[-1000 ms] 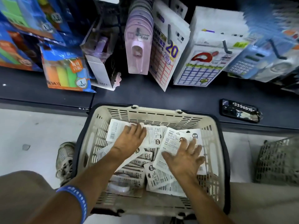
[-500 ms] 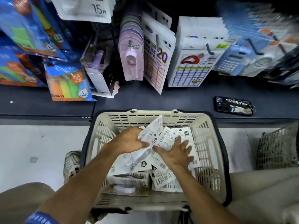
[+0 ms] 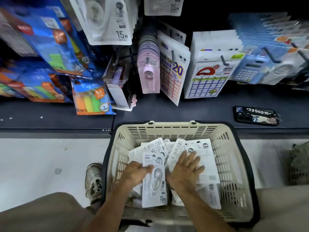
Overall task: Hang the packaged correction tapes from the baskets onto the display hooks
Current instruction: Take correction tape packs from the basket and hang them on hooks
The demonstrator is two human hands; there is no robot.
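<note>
The likeliest slip, as I judge it, is taking up more than one pack at once: the packaged correction tapes [image 3: 173,158] lie loose and overlapping in the cream shopping basket [image 3: 234,148], some face up and some showing their printed backs, so a lift from the heap could drag a neighbour along and drop it back or over the rim. A second risk is that the packs are flat and smooth and could slide from a light hold on the way up to the display hooks [image 3: 224,60], which stand well above the basket and already carry other goods; the small hang hole at a pack's top would have to meet a hook tip, and a pack carried upside down or back to front would miss it. The left hand [image 3: 138,173] lies at the left edge of a face-up correction tape pack [image 3: 154,180], marked 15 m, with its thumb over the pack's upper part; the fingers seem to be under or beside the card, so it appears to grip it, though that is not fully shown. The right hand [image 3: 185,169] lies just right of that pack, fingers straight and spread, pressing flat on the backs of other packs and holding nothing. A phone [image 3: 256,115] rests on the dark shelf [image 3: 184,111] beyond the basket.
</note>
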